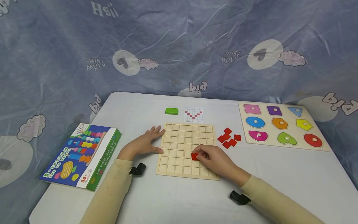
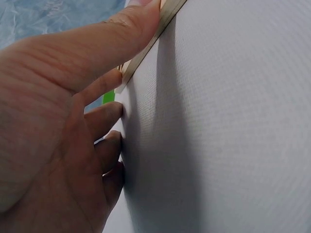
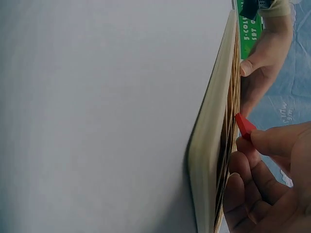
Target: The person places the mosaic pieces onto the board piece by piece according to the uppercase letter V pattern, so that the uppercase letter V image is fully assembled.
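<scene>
A wooden grid board lies flat on the white table. Over its right-hand squares my right hand pinches a red square tile between thumb and fingers. In the right wrist view the red tile is tilted, one corner at the board's surface. My left hand rests at the board's left edge, fingers spread, its thumb touching the rim. The left wrist view shows that thumb against the board's edge. Several loose red tiles lie right of the board.
Behind the board are a green block and a small pattern card with a red V of squares. A shape puzzle board lies at the right. On the left a blue and green toy box stands near the table's edge.
</scene>
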Action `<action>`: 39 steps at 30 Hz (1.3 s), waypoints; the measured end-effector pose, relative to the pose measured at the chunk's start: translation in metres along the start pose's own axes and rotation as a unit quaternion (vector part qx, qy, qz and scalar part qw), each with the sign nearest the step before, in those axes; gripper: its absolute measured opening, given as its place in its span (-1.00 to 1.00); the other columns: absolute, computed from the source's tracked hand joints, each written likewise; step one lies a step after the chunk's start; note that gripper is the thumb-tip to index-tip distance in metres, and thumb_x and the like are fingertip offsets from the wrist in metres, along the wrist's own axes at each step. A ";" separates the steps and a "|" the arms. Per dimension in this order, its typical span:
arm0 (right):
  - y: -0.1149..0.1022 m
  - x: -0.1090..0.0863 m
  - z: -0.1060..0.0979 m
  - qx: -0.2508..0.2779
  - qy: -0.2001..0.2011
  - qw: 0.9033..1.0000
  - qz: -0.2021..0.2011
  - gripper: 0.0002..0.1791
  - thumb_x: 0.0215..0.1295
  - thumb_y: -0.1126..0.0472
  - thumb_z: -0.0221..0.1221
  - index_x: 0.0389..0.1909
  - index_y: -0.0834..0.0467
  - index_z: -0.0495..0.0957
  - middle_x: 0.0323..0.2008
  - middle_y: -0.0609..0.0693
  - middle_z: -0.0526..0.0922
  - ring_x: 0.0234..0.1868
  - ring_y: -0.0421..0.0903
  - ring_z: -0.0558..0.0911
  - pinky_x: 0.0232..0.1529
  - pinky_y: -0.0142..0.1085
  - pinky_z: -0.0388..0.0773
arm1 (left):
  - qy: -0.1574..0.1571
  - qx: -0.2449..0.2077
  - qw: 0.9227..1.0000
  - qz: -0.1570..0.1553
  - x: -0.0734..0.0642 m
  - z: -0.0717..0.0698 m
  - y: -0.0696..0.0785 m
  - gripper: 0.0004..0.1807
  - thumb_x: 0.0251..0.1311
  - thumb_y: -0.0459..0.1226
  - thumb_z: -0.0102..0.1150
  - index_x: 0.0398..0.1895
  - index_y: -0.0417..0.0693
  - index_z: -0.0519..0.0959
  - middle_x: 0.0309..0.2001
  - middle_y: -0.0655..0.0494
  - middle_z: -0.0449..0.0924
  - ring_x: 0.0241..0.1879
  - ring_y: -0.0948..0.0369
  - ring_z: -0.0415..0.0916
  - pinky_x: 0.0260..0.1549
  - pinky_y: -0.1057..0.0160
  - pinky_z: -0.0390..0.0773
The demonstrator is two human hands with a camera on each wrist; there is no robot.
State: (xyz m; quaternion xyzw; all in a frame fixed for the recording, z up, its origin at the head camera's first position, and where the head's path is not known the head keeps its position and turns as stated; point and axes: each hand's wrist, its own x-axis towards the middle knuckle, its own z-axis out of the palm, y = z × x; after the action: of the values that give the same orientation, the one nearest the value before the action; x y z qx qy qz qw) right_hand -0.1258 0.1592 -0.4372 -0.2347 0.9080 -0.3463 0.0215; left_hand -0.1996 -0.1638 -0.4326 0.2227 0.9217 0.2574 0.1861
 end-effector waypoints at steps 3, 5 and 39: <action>-0.002 0.001 0.003 0.000 -0.002 1.000 -0.006 -0.81 0.32 0.29 0.31 -0.13 -0.05 0.69 -0.46 -0.32 0.52 -0.41 -0.30 0.49 -0.35 -0.42 0.54 | 0.000 0.002 1.000 0.000 0.000 0.000 -0.001 0.11 0.04 0.04 0.49 0.63 0.04 0.10 0.64 -0.04 -0.16 0.61 -0.09 -0.34 0.53 -0.20 -0.15; -0.003 0.001 0.005 -0.002 -0.005 1.000 -0.009 -0.81 0.32 0.29 0.31 -0.13 -0.05 0.69 -0.45 -0.32 0.53 -0.41 -0.31 0.49 -0.35 -0.42 0.53 | 0.000 0.002 1.000 0.000 0.000 0.000 -0.001 0.11 0.04 0.05 0.49 0.63 0.05 0.10 0.64 -0.03 -0.17 0.61 -0.09 -0.34 0.53 -0.20 -0.15; -0.022 0.004 0.019 -0.055 -0.035 0.998 -0.017 -0.79 0.23 0.18 0.43 -0.15 -0.05 0.67 -0.30 -0.23 0.53 -0.31 -0.24 0.50 -0.35 -0.42 0.48 | -0.001 -0.004 1.000 -0.003 0.001 0.001 -0.001 0.10 0.07 0.05 0.49 0.63 0.06 0.10 0.64 -0.03 -0.18 0.61 -0.08 -0.35 0.52 -0.21 -0.16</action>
State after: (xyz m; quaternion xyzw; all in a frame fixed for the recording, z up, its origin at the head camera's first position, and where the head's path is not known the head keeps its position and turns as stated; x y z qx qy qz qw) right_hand -0.1168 0.1314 -0.4375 -0.2628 0.9204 -0.2874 0.0346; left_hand -0.2004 -0.1644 -0.4340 0.2197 0.9211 0.2600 0.1889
